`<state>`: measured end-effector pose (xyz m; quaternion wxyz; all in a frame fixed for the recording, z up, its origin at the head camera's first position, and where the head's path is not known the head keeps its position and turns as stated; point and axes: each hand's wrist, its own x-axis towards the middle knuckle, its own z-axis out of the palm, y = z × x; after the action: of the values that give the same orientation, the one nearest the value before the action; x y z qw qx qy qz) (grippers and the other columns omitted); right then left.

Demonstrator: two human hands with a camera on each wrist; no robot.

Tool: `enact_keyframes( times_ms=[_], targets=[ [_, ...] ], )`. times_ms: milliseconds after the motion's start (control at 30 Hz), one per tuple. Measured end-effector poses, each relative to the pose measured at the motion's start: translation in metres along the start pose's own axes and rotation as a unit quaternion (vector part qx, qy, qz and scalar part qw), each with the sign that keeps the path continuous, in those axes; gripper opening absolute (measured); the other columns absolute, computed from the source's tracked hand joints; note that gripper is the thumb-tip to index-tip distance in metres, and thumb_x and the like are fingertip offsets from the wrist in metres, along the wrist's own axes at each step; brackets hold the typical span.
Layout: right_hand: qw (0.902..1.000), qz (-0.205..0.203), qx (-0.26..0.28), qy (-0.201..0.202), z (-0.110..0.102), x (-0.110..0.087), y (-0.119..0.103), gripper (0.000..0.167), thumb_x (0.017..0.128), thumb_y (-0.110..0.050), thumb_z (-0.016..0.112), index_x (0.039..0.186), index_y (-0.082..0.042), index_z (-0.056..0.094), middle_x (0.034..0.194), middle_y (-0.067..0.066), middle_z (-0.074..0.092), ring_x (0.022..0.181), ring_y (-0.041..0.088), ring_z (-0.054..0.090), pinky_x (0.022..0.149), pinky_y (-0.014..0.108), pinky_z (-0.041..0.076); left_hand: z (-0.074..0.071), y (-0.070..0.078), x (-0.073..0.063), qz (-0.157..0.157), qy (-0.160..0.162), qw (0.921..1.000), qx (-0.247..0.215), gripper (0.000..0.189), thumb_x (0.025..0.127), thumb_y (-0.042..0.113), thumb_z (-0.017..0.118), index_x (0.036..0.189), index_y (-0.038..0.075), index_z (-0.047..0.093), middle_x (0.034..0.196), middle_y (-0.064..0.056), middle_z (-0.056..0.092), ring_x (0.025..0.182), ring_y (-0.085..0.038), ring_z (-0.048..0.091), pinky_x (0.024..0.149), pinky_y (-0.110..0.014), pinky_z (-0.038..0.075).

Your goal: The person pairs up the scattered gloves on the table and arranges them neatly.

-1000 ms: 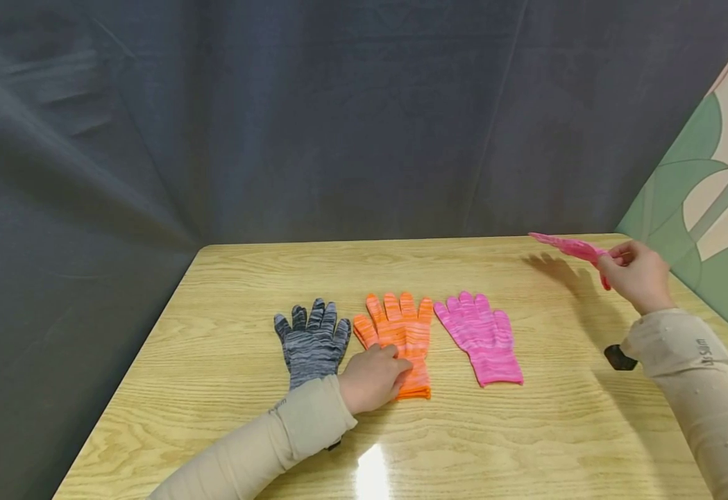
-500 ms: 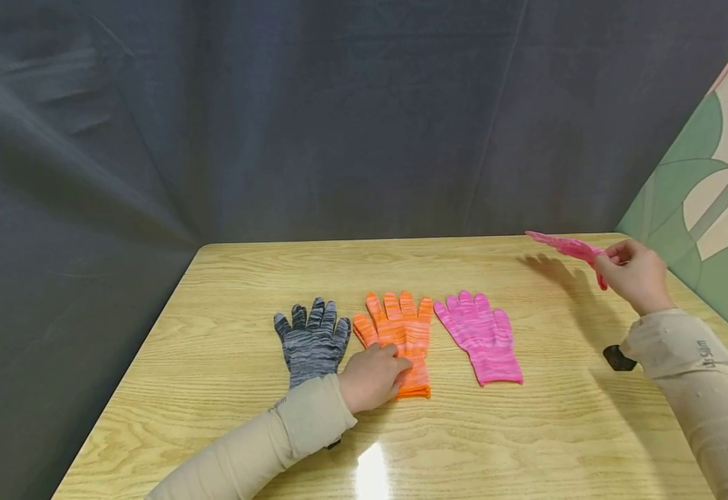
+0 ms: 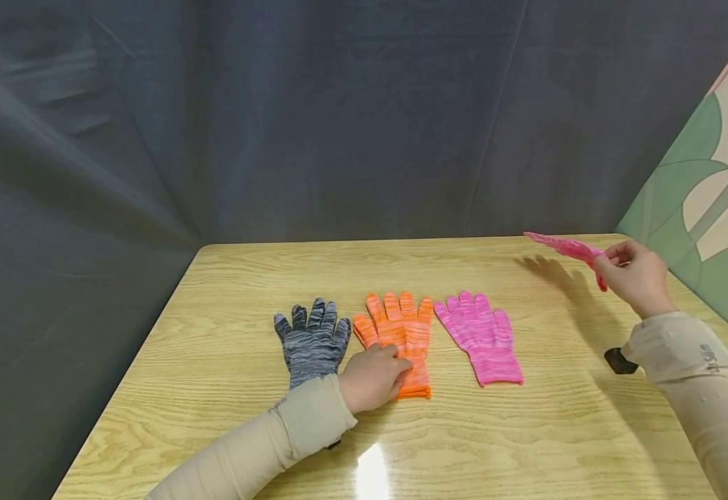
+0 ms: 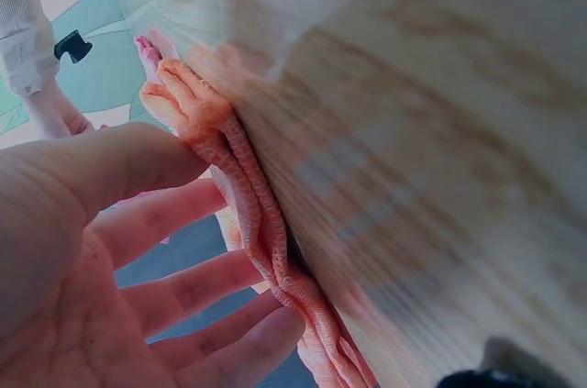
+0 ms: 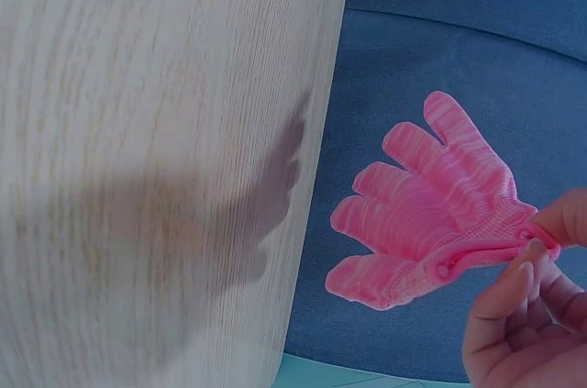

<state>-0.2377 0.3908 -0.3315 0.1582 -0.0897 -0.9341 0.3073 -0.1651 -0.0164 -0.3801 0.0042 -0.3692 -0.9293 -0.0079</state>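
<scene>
In the head view my left hand (image 3: 374,377) rests on the lower part of an orange knit glove (image 3: 415,333) lying flat, fingers toward the back. The left wrist view shows the thumb and loosely extended fingertips (image 4: 275,328) touching the orange glove (image 4: 252,214) without curling round it. Off to the right, my right hand (image 3: 638,276) holds a pink glove (image 3: 572,248) above the table. Thumb and fingers pinch the cuff's edge in the right wrist view, and the glove's fingers (image 5: 440,186) spread away from the hand.
A second pink glove (image 3: 479,340) lies right of the orange one. Left of it lies a grey-black glove (image 3: 316,340), its cuff hidden by my left forearm. All rest on a wooden table (image 3: 232,278). Dark cloth (image 3: 351,125) hangs behind, and a leaf-patterned panel (image 3: 701,180) borders the right.
My right hand has shifted very slightly left with the pink glove. My left hand and the gloves on the table stay where they were.
</scene>
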Motion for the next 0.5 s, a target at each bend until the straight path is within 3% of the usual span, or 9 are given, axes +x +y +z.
enact_keyframes(
  times_ms=[500],
  targets=[
    [0.9999, -0.014, 0.004, -0.001, 0.0011, -0.005, -0.0079, 0.03, 0.091, -0.028, 0.05, 0.1, 0.001, 0.05, 0.065, -0.022, 0.043, 0.06, -0.002, 0.041, 0.05, 0.021, 0.039, -0.0011, 0.0006, -0.0006, -0.004, -0.006, 0.9999, -0.008, 0.022, 0.092, 0.023, 0.058, 0.112, 0.024, 0.067, 0.09, 0.001, 0.06, 0.069, -0.013, 0.05, 0.051, -0.021, 0.039]
  ],
)
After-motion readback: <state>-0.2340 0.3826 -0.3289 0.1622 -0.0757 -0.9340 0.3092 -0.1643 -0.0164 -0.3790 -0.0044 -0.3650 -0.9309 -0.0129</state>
